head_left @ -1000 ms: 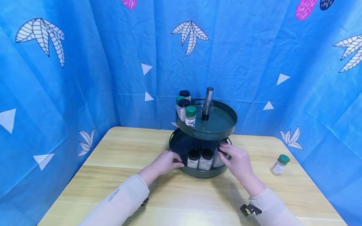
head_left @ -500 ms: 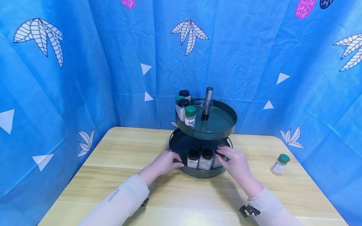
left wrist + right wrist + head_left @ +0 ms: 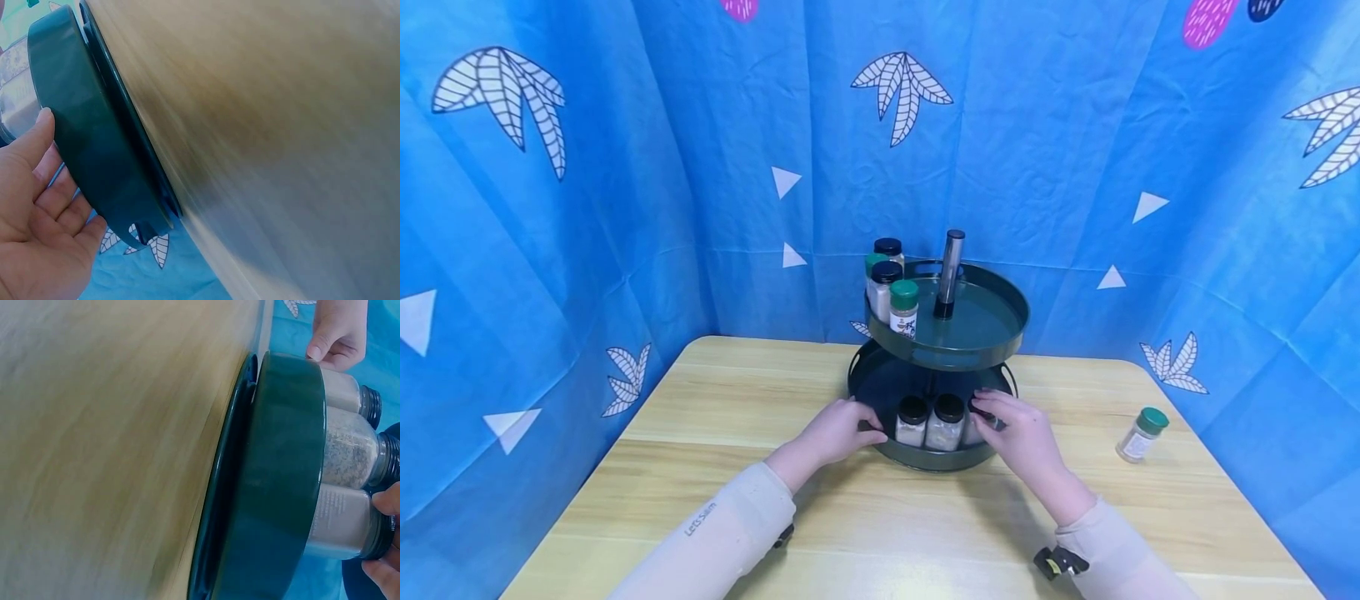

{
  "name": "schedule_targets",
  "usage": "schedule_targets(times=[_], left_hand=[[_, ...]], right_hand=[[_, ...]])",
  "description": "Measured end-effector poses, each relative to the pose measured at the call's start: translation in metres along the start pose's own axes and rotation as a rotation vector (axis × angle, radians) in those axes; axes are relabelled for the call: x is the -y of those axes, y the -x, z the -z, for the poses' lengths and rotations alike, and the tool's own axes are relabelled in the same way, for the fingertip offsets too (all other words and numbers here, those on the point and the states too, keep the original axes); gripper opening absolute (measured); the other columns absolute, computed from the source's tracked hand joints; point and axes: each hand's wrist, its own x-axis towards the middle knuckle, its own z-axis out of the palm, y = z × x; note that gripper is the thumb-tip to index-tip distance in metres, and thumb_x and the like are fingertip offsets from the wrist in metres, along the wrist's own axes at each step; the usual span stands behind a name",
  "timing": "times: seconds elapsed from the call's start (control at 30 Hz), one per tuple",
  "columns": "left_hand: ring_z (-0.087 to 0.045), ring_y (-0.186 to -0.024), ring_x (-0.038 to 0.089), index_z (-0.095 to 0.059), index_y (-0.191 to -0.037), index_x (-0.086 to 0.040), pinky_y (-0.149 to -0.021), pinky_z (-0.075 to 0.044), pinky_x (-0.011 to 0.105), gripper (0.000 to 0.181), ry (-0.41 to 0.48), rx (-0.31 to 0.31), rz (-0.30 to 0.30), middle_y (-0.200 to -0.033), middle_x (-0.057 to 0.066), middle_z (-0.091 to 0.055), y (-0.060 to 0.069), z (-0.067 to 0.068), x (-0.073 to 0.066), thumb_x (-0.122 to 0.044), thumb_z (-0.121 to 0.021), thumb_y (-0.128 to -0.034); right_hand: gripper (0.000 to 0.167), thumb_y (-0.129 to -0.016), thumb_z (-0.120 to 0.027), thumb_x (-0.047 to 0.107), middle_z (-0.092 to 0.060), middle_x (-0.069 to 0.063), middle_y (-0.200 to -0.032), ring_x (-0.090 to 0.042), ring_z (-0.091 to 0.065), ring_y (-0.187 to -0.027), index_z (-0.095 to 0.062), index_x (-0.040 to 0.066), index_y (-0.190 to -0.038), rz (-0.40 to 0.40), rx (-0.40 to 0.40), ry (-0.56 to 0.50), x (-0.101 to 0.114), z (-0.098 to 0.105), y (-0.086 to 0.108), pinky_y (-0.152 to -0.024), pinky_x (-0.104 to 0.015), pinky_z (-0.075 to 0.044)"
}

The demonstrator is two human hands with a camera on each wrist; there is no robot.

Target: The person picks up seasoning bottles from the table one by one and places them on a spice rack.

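A dark green two-tier round spice rack (image 3: 951,360) stands on the table. At the left front of its lower tray, my left hand (image 3: 838,429) grips the rim; in the left wrist view the thumb (image 3: 39,134) lies at the rim's edge. My right hand (image 3: 1022,429) pinches the black cap of a spice jar (image 3: 340,522) at the right front of the lower tray. Beside that jar stand two more black-capped jars, the middle jar (image 3: 945,427) and the left jar (image 3: 912,425). The held jar is partly hidden by my fingers in the head view.
Several jars with green or black caps, among them a green-capped jar (image 3: 904,307), stand at the left of the upper tray (image 3: 981,317). Another green-capped jar (image 3: 1141,435) stands on the table (image 3: 880,533) to the right. Blue curtain (image 3: 1045,167) surrounds the table's back and sides.
My right hand has moved slightly left with the spice jar, bringing it closer to the middle jar. The left hand has stayed at the rim.
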Motion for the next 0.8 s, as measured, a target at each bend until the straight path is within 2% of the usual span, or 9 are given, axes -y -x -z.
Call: schedule_targets(times=[0.2, 0.47, 0.8], left_hand=[[-0.068, -0.087, 0.015, -0.078, -0.089, -0.017, -0.082, -0.055, 0.033, 0.014, 0.003, 0.006, 0.0, -0.086, -0.007, -0.073, -0.0001, 0.0012, -0.0014, -0.031, -0.077, -0.0892], [-0.069, -0.089, 0.016, -0.078, -0.091, -0.016, -0.083, -0.055, 0.034, 0.016, 0.001, 0.007, 0.003, -0.088, -0.006, -0.074, 0.0006, 0.0029, -0.0037, -0.031, -0.077, -0.0895], [-0.069, -0.09, 0.016, -0.078, -0.091, -0.016, -0.083, -0.055, 0.034, 0.016, -0.003, 0.009, 0.009, -0.089, -0.006, -0.074, 0.0009, 0.0029, -0.0034, -0.032, -0.076, -0.0896]], right_hand=[[0.023, -0.069, -0.087, -0.003, -0.076, -0.011, -0.097, -0.027, -0.074, -0.09, -0.079, 0.004, -0.09, -0.008, 0.023, 0.003, 0.0007, -0.0001, 0.0001, -0.075, -0.042, -0.06], [0.025, -0.07, -0.087, -0.004, -0.075, -0.011, -0.1, -0.028, -0.073, -0.091, -0.078, 0.004, -0.092, -0.075, 0.079, 0.004, 0.0042, 0.003, -0.0039, -0.078, -0.044, -0.059], [0.019, -0.076, -0.085, 0.002, -0.075, -0.01, -0.103, -0.029, -0.072, -0.096, -0.078, 0.005, -0.093, -0.136, 0.142, 0.003, 0.0078, 0.0081, -0.0056, -0.083, -0.045, -0.058]])
